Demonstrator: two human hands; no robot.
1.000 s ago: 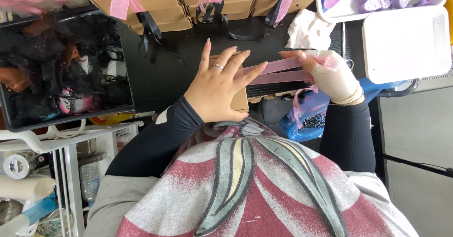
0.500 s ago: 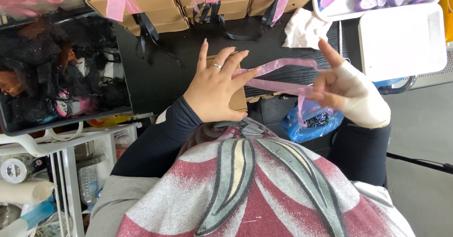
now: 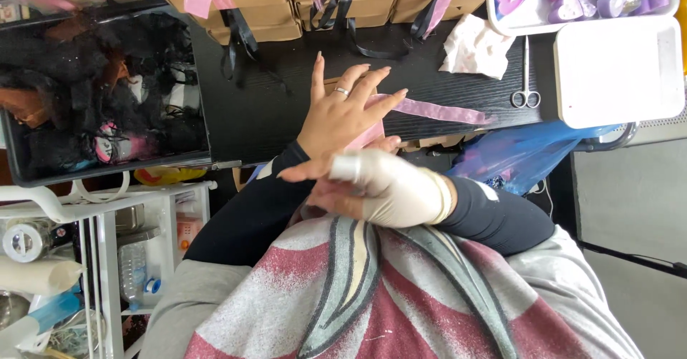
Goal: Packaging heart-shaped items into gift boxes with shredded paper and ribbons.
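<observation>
The left hand [image 3: 343,112], wearing a ring, lies flat with fingers spread on a small brown cardboard box [image 3: 336,84] on the black wooden tabletop [image 3: 272,109]. A sheer pink ribbon [image 3: 436,110] runs from under its fingers toward 3 o'clock. The right hand [image 3: 379,187], wrapped in white bandage, sits at 6 o'clock of the left, fingers loosely curled; whether it grips the ribbon cannot be told. Steel scissors [image 3: 526,80] lie beyond the ribbon's end at 2 o'clock.

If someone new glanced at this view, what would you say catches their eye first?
Most likely the two hands at the centre: the left hand, wearing a ring, spread flat on a small brown box, and the right hand, wrapped in white bandage, crossing just below it. A pink ribbon runs from under the left hand across the black table. Small scissors lie to the right beside a white tray.
</observation>
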